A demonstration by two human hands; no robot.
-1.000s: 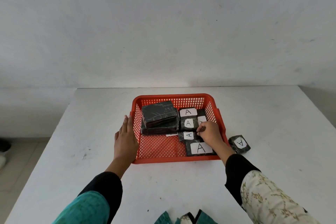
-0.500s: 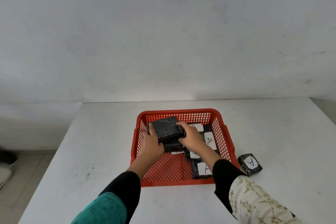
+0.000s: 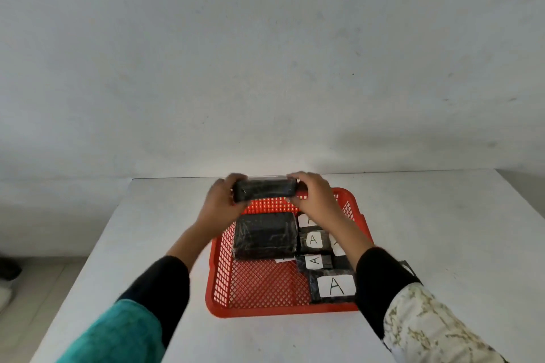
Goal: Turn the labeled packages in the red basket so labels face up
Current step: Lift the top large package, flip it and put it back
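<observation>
Half a second earlier both hands had been down inside the red basket (image 3: 283, 311) on the top black package; now that held package (image 3: 264, 192) was lifted clear and hung above the basket's far rim, turned on edge so that only a dark, glossy long side faced the camera. No label showed on it. The left hand (image 3: 219, 209) clasped its left end and the right hand (image 3: 315, 197) its right end, the fingers (image 3: 296, 177) of each curled over the top edge and gripping the wrapped block between them.

Below, a second large black package (image 3: 264, 237) lay flat in the far-left part of the basket, its dark face up and a sliver of white paper peeking from under its near edge. Along the basket's right side sat smaller packages with white labels facing up: one with an "A" (image 3: 313, 240) just beside the large package, another (image 3: 315, 261) nearer, and the biggest label (image 3: 336, 286) at the near-right corner. Further labels at the far right were partly hidden by the right forearm. The near-left of the basket floor was bare mesh. The basket rested on the white desk (image 3: 442, 244), against a plain pale wall.
</observation>
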